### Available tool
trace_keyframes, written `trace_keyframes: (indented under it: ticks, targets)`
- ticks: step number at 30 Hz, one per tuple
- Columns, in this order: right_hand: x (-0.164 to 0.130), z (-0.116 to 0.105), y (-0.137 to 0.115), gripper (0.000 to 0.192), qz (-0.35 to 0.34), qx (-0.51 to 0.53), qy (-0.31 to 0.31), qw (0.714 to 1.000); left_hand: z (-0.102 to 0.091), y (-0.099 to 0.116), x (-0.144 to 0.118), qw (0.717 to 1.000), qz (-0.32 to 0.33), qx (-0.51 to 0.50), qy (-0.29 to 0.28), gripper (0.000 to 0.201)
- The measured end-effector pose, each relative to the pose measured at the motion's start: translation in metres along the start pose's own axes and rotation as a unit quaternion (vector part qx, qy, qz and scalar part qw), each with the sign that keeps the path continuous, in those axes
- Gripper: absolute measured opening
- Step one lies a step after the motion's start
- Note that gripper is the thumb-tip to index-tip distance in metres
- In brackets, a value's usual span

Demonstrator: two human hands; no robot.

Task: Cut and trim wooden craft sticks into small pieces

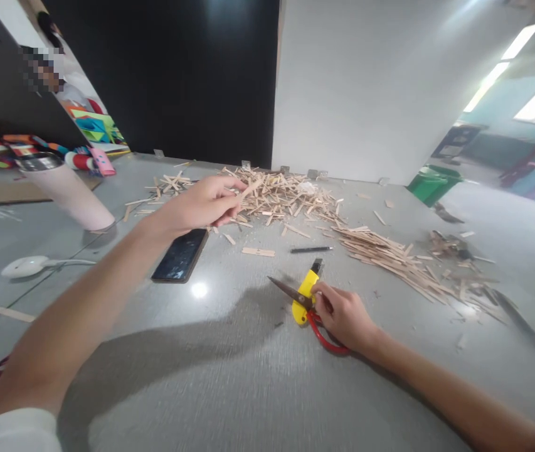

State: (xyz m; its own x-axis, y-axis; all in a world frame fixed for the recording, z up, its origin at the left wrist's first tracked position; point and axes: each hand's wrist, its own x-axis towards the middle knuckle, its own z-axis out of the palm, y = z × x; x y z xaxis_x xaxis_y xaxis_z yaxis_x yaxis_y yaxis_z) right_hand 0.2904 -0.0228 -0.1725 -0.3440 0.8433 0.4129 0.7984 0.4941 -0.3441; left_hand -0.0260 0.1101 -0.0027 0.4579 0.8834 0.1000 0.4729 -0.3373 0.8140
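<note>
My left hand (208,199) reaches over the front of a heap of wooden sticks (283,199), thumb and fingers pinching one flat wooden stick (251,188). Lower right, my right hand (348,315) is closed on scissors (326,339) with red handles and dark blades pointing left. Under the blades and beside the fingertips lies a yellow utility knife (301,312). Beyond it are a black pen (311,249) and a single marked stick (258,252). A dark phone (180,255) lies below my left wrist.
A bundle of long sticks (389,258) lies to the right, with scraps and a metal blade (521,320) past it. A pink bottle (72,194) and a white mouse-shaped object (25,267) stand left. Black and white panels (342,94) rise behind. Someone is at the far left.
</note>
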Motion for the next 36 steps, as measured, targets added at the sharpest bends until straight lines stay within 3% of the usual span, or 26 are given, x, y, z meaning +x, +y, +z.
trace_keyframes:
  ticks: [6,11,15,20,36]
  targets:
    - [-0.001,0.003,0.002,0.022,0.0,0.003,0.019,1.0,0.018,0.025,-0.024,1.0,0.0,0.01,-0.016,0.028]
    - [0.0,0.002,0.0,0.024,0.002,0.005,0.017,1.0,0.038,0.047,-0.052,0.993,0.078,0.072,-0.044,0.014]
    - [0.0,0.002,0.0,0.024,0.006,0.008,0.019,1.0,0.046,0.057,-0.073,0.99,0.087,0.061,-0.094,0.022]
    - [0.001,0.002,-0.001,0.023,0.01,0.009,0.024,1.0,0.047,0.058,-0.084,0.988,0.081,0.035,-0.129,0.029]
    - [0.001,0.0,-0.001,0.023,0.022,0.015,0.018,0.999,0.049,0.055,-0.08,0.988,0.044,0.036,-0.141,0.026]
